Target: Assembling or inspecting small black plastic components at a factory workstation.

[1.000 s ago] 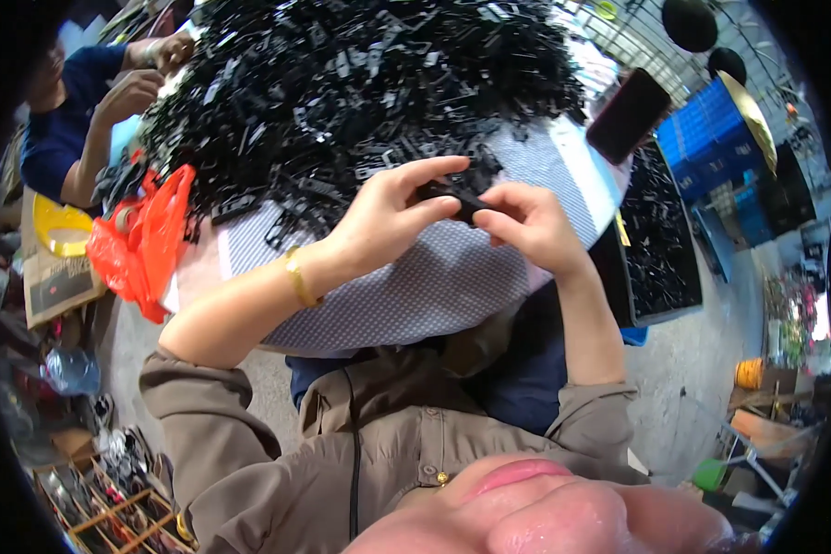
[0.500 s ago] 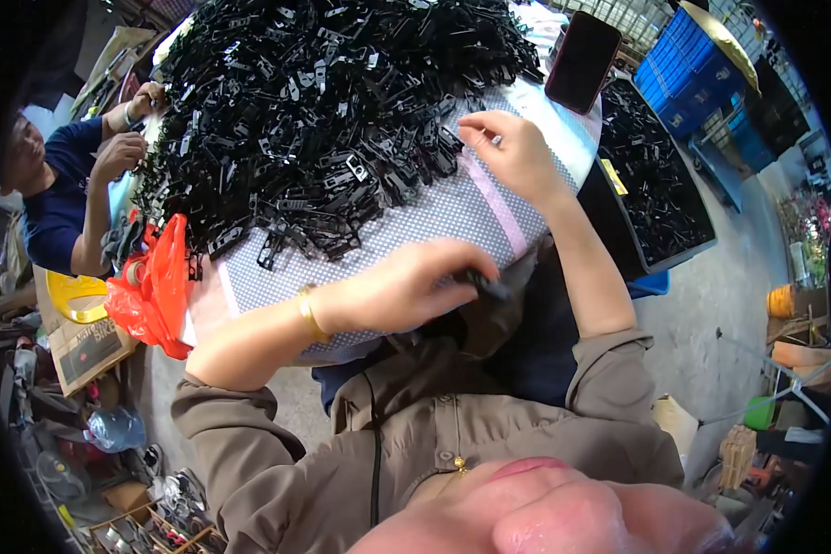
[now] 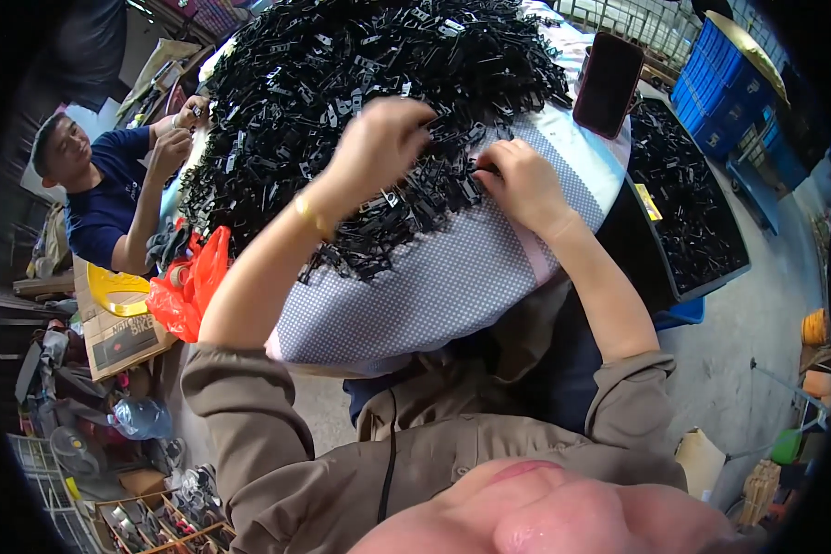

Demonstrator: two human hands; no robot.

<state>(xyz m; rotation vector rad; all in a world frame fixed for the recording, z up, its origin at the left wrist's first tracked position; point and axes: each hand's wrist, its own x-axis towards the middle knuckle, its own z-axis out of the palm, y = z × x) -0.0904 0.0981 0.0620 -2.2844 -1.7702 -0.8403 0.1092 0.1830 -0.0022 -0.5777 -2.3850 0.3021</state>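
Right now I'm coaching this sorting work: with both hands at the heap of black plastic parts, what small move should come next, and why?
Probably close the right hand on one part at the near edge of the heap of black plastic parts and draw it onto the bare checked cloth. Its fingers rest at that edge, and the left hand is already reaching into the heap, blurred, so its grip is unclear.

Left hand (image 3: 379, 148) raised, right hand (image 3: 522, 185) lowered, fingers curled.

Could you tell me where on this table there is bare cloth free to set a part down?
The checked cloth is bare along the near edge, between the left forearm and the right hand. A narrower strip lies by the phone. The black parts crowd the rest, where the left hand reaches in.
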